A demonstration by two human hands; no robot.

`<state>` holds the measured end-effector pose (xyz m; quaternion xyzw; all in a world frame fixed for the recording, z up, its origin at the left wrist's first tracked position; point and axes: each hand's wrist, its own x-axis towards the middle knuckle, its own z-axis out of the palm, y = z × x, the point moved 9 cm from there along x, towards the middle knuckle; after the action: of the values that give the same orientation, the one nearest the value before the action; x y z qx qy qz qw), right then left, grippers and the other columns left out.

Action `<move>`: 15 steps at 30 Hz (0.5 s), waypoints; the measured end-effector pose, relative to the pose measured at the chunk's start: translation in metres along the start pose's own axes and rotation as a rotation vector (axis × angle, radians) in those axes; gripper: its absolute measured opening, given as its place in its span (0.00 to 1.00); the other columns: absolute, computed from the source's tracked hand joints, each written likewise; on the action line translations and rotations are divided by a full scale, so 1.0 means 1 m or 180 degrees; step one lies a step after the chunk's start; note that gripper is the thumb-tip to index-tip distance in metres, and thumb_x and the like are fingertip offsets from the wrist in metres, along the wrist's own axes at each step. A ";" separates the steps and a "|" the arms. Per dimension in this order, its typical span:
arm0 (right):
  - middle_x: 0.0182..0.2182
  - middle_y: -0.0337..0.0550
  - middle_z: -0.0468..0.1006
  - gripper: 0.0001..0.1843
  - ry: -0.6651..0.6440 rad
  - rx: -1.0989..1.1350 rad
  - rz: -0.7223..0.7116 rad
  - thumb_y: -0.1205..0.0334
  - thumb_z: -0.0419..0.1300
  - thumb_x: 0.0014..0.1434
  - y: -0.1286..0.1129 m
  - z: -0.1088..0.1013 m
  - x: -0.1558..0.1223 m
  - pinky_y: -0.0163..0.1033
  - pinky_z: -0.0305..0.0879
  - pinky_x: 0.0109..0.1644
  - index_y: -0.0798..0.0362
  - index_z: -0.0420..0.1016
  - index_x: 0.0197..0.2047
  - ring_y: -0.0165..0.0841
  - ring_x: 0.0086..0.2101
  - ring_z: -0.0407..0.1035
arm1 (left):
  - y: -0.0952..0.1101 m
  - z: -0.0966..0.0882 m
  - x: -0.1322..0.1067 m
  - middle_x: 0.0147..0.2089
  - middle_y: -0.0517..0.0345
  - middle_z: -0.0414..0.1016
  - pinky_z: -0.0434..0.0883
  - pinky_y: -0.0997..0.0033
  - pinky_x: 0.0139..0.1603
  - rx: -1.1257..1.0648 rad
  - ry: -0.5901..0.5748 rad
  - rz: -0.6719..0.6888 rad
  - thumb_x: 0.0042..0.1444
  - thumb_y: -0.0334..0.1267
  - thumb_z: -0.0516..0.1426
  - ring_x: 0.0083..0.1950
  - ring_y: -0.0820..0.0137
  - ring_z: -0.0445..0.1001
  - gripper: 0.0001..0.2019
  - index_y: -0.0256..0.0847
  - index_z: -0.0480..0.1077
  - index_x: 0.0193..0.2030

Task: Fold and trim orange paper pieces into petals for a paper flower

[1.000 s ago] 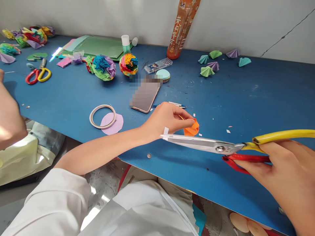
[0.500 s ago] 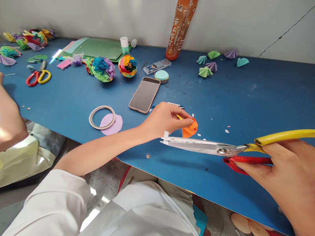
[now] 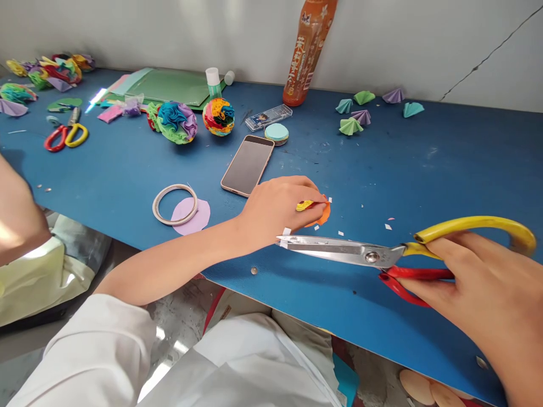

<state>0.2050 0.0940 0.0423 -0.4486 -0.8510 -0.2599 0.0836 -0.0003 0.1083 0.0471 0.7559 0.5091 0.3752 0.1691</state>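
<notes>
scissors and a folded paper piece over the blue table

the left hand [image 3: 275, 209] rests on the blue table [image 3: 445, 169], its grip pinched together on a small folded piece of orange and yellow paper [image 3: 316, 210] that lies on the table under the fingertips. just in front of that hand, the right hand [image 3: 479, 288] has its grip closed around the red and yellow handles of a large pair of scissors [image 3: 360, 255]; the blades lie together and point left, with a scrap of white tape [image 3: 285, 233] stuck near the tip. tiny white paper scraps dot the table beside the orange piece.

further back lie a phone [image 3: 248, 165], a ring of tape [image 3: 175, 204] on a lilac paper circle [image 3: 193, 216], two multicoloured paper balls [image 3: 218, 116], an orange drink bottle [image 3: 306, 53] against the wall, and several folded paper fans [image 3: 351, 125]. a second pair of scissors [image 3: 65, 134] sits far left. another person's arm [image 3: 17, 217] shows at the left edge.
</notes>
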 end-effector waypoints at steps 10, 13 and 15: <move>0.28 0.45 0.76 0.22 -0.0125 0.0355 -0.0400 0.45 0.47 0.57 -0.004 0.012 -0.001 0.35 0.53 0.19 0.48 0.76 0.40 0.37 0.24 0.67 | 0.015 -0.004 -0.007 0.39 0.54 0.79 0.69 0.75 0.40 0.0157 0.0283 0.0554 0.62 0.36 0.52 0.38 0.73 0.75 0.16 0.41 0.76 0.26; 0.27 0.45 0.77 0.22 -0.0137 0.0440 -0.0412 0.46 0.46 0.57 -0.009 0.005 0.004 0.37 0.56 0.19 0.48 0.76 0.38 0.38 0.24 0.68 | 0.020 -0.004 -0.009 0.40 0.52 0.79 0.70 0.74 0.40 0.0128 0.0302 0.0748 0.63 0.38 0.51 0.40 0.72 0.76 0.14 0.42 0.77 0.31; 0.27 0.46 0.77 0.22 -0.0030 0.0446 -0.0527 0.48 0.44 0.59 -0.017 -0.005 0.008 0.37 0.56 0.19 0.50 0.75 0.37 0.38 0.23 0.68 | 0.020 -0.004 -0.009 0.41 0.52 0.79 0.71 0.75 0.40 0.0057 0.0310 0.0785 0.62 0.38 0.52 0.40 0.72 0.76 0.12 0.42 0.77 0.34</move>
<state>0.1865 0.0896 0.0431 -0.3709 -0.9017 -0.2037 0.0891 0.0077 0.0911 0.0594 0.7951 0.4233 0.4248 0.0901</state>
